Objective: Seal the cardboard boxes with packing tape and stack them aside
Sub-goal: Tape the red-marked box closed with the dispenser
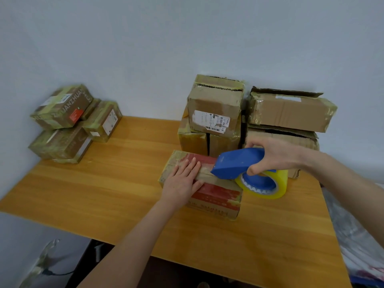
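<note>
A cardboard box with red print [216, 194] lies on the wooden table [116, 183] in the middle. My left hand [182, 179] presses flat on the left part of its top, fingers straight. My right hand [276, 156] grips the handle of a blue tape dispenser [234, 163], whose front edge touches the box top along the centre seam. The yellowish tape roll [268, 186] hangs at the box's right end.
A pile of taped boxes [68, 123] sits at the table's far left against the wall. Behind the work box stand more boxes [214, 115], and two flatter boxes [291, 113] are stacked at the right. Plastic-covered items lie off the table's right edge.
</note>
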Demonstrator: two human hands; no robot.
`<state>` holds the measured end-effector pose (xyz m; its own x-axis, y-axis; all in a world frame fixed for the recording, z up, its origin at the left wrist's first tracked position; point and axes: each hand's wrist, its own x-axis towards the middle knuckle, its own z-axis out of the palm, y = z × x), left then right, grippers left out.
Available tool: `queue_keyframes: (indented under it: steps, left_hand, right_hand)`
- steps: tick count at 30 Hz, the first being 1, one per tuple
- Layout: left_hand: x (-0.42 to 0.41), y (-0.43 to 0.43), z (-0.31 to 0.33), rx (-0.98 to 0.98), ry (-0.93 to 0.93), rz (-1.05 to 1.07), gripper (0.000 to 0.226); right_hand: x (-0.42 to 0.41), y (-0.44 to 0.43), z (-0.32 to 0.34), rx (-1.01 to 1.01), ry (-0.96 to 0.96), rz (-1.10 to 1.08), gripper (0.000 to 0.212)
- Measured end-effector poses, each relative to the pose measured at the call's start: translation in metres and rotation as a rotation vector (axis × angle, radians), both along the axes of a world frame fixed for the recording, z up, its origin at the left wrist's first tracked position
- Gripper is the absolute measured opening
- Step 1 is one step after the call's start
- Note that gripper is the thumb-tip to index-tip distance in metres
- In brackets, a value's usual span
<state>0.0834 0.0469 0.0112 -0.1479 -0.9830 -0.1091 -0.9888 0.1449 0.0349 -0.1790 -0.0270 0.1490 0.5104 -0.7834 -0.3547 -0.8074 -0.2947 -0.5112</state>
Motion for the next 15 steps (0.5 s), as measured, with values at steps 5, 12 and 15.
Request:
queue_keyframes:
  steps: [5, 12, 15]
  left_hand:
    - [-0.001, 0.001, -0.002, -0.014, 0.027, -0.004, 0.112]
    - [-0.021, 0.005, 0.010, 0.029, -0.021, -0.023, 0.097]
    - [-0.043, 0.010, 0.014, 0.058, -0.042, -0.106, 0.103]
  right_hand:
    - [-0.019, 0.012, -0.010, 0.023, 0.044, -0.040, 0.065]
    - [-0.021, 0.020, -0.024, -0.103, 0.185, 0.035, 0.068]
    - [-0.016, 0.023, -0.023, -0.193, 0.244, 0.048, 0.067]
